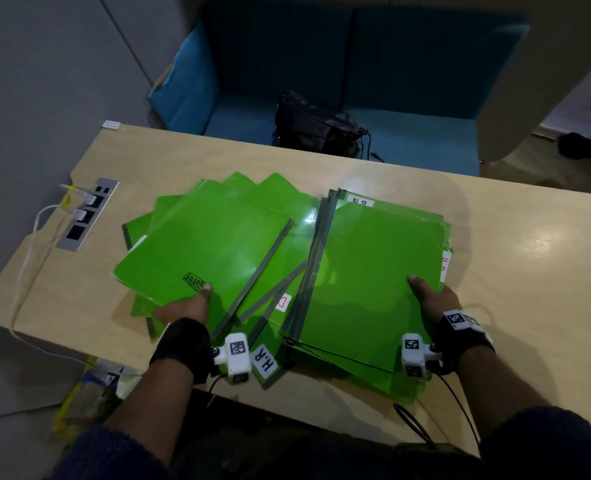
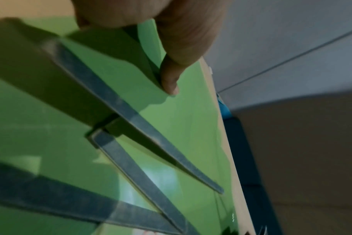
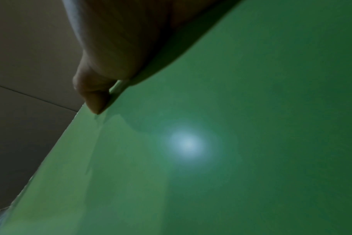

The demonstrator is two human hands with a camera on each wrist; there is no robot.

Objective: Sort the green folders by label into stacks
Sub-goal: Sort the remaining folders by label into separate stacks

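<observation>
- Two piles of folders lie side by side on the worktop (image 1: pixel 495 216): a fanned left pile (image 1: pixel 204 237) and a squarer right stack (image 1: pixel 373 271), nearly touching; the right stack overhangs the near edge
- left hand (image 1: pixel 183 311) at the left pile's near edge; right hand (image 1: pixel 432 299) at the right stack's near right corner
- socket panel (image 1: pixel 86 213) set into the worktop, left of the piles
- behind the worktop a sofa (image 1: pixel 408 64), a bag (image 1: pixel 316 123) on its seat

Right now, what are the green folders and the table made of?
The green folders look like thin glossy plastic: lamp glare shines on them, and lower sheets show through faintly. Their grey spine strips seem matte, perhaps plastic too. The table looks like pale wood-grain laminate with a soft sheen.
</observation>
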